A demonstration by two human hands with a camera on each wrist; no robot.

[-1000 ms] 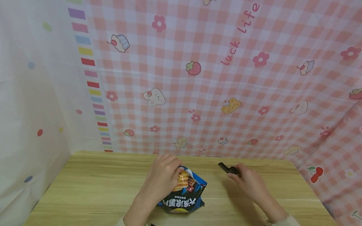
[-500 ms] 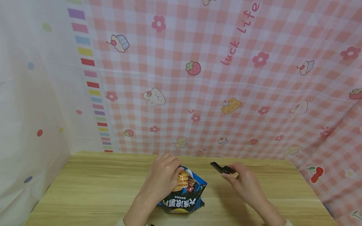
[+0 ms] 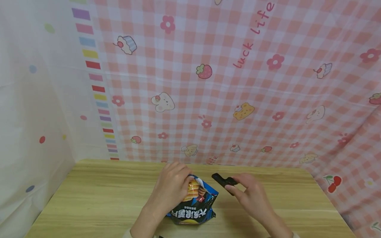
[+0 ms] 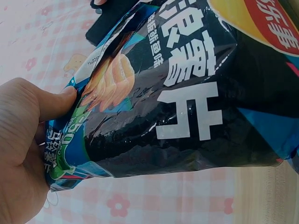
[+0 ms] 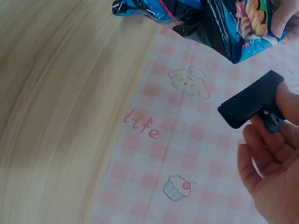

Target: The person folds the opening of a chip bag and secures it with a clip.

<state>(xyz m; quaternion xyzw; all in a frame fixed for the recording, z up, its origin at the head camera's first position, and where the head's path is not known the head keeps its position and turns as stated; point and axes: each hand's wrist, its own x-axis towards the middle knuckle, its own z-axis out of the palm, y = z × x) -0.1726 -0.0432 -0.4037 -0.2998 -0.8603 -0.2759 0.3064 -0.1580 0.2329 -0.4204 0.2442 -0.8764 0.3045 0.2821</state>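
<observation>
A black and blue bag of potato chips (image 3: 194,206) stands on the table, its print upside down in the head view. My left hand (image 3: 171,185) grips its upper end, thumb across the front in the left wrist view, where the bag (image 4: 140,126) fills most of the picture. Just right of the bag, my right hand (image 3: 253,196) pinches a black clip (image 3: 221,180) between thumb and fingers. The right wrist view shows the clip (image 5: 252,100) apart from the bag's blue edge, with its wide jaw pointing away from the palm. My left fingertips behind the bag are mostly hidden.
The pale wooden table (image 3: 89,198) spreads out on both sides of the hands. Behind it hangs a pink checked cloth (image 3: 184,86) with cartoon prints, and a white dotted cloth (image 3: 35,105) closes off the left side.
My right hand has carried the clip leftward, closer to the bag's upper right edge. The left hand and the bag have stayed in place.
</observation>
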